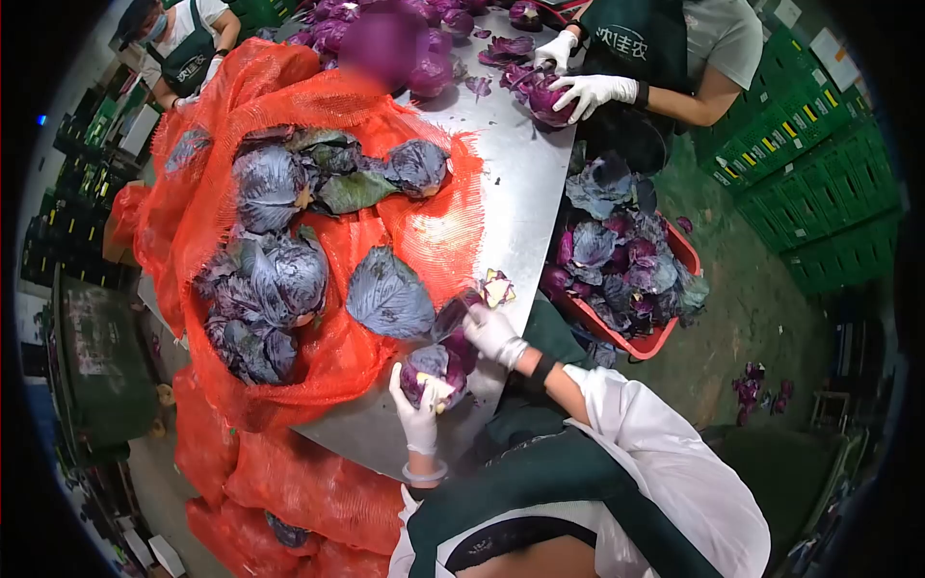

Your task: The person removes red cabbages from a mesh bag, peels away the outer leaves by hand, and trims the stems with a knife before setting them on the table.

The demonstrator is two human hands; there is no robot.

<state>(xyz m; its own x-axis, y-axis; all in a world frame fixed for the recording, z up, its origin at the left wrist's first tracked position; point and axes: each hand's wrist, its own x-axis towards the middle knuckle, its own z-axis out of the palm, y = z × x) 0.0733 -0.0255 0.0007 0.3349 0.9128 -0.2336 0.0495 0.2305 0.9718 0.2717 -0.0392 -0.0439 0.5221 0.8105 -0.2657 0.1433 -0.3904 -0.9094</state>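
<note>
Cabbage feed from my remote seat: the left hand (418, 416) is cupped round a small red cabbage (436, 371) at the near edge of the steel table (520, 193), fingers curled on it, I'd guess to stop it rolling. The right hand (489, 330) is pinched closed on an outer leaf (453, 313) just above. An orange net sack (318, 96) of more heads crowds the left. A loose leaf (388, 294) lies beside the hands, and a red crate (665, 337) of trimmings sits off the table's right edge. A co-worker's gloved hands (593, 91) work at the far end.
</note>
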